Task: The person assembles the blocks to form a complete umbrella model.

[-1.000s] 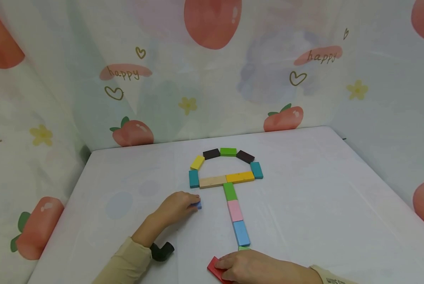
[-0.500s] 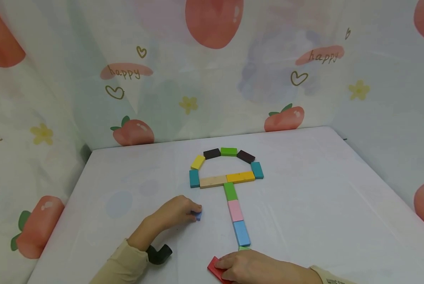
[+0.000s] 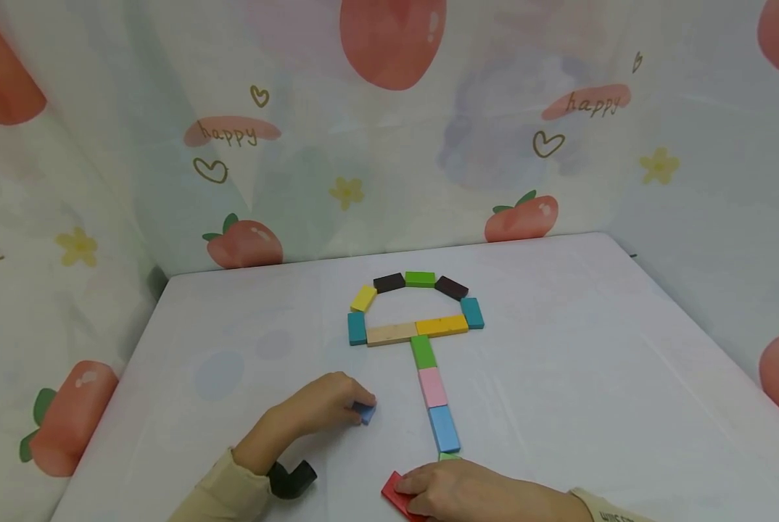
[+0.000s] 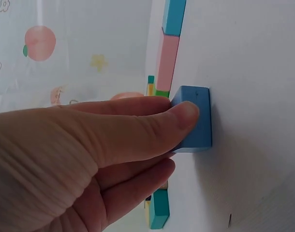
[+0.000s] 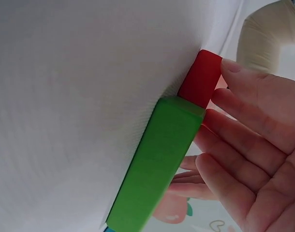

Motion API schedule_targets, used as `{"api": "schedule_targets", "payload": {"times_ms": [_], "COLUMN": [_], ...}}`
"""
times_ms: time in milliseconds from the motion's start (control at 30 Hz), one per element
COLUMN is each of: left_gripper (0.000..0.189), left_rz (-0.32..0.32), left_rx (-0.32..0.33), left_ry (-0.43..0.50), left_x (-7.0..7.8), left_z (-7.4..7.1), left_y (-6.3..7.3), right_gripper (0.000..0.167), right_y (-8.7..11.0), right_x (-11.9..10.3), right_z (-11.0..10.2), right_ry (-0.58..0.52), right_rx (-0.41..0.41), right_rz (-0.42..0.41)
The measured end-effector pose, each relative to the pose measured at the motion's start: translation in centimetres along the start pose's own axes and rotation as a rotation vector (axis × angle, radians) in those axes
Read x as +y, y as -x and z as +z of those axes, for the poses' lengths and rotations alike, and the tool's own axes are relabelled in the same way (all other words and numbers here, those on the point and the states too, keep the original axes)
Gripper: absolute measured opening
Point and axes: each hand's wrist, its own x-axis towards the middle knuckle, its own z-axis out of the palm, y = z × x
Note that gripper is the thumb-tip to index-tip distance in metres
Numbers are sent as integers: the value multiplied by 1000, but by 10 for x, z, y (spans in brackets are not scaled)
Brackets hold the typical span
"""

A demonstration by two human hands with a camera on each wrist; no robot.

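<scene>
In the head view my left hand (image 3: 327,406) holds a small blue block (image 3: 365,412) left of the block stem. The left wrist view shows my thumb on the face of this blue block (image 4: 198,121), with fingers behind it. My right hand (image 3: 471,489) rests over a red block (image 3: 396,494) at the stem's lower end. In the right wrist view the thumb and fingertips touch the upper edge of the red block (image 5: 200,77), which meets the end of a green block (image 5: 154,164). Part of the red block is hidden under the fingers.
Light blue (image 3: 444,429), pink (image 3: 432,387) and green (image 3: 423,352) blocks form the stem. Above, beige (image 3: 392,334) and orange (image 3: 443,325) blocks lie under an arch of several coloured blocks. A black curved object (image 3: 293,480) is beside my left sleeve. A printed curtain surrounds the white table.
My left hand has come nearer to me and slightly right, bringing the small blue block along. The right hand stays in place on the red block.
</scene>
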Motion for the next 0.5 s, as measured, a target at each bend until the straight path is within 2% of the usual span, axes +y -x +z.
{"api": "schedule_targets", "payload": {"times_ms": [300, 500], "left_gripper": [32, 30], "left_rz": [3, 3], "left_rx": [-20, -68], "left_ry": [-15, -36], "left_x": [12, 20], "left_z": [2, 5], "left_y": [6, 9], "right_gripper": [24, 26], "right_y": [-1, 0], "right_x": [0, -1], "right_z": [1, 1], "right_ry": [6, -1], "right_rx": [8, -8], "right_rz": [1, 22]}}
